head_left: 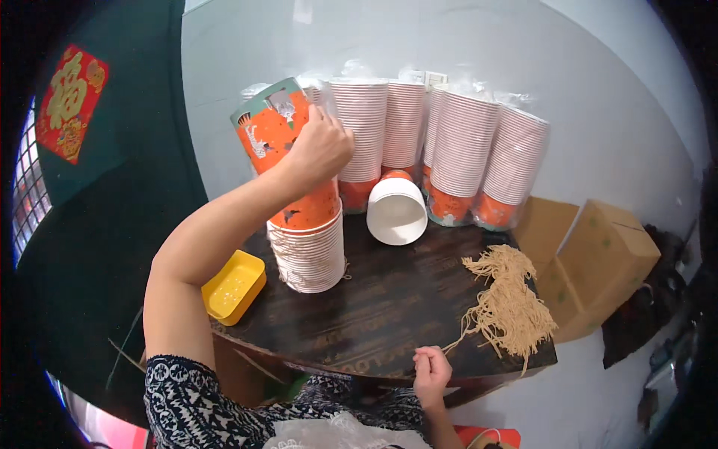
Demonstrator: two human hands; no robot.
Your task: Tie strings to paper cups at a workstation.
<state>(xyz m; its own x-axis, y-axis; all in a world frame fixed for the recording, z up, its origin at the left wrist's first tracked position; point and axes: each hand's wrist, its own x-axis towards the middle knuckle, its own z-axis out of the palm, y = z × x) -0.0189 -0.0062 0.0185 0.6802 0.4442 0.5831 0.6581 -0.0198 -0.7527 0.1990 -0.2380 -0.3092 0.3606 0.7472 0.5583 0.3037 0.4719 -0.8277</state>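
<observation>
My right hand [432,374] pinches a strand of twine [512,303]; a hard tug could tangle the bundle. Farther in, the cup stack [310,258] stands under a tilted orange cup [273,131]. My left hand [325,142] is at it, fingers bunched narrow; I can't tell whether they grip. A sideways push might topple the stack, knocking the wrapped stacks [467,142] behind.

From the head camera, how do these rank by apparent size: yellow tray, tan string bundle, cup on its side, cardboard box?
1. Cardboard box
2. Tan string bundle
3. Yellow tray and sideways cup: too alike to rank.
</observation>
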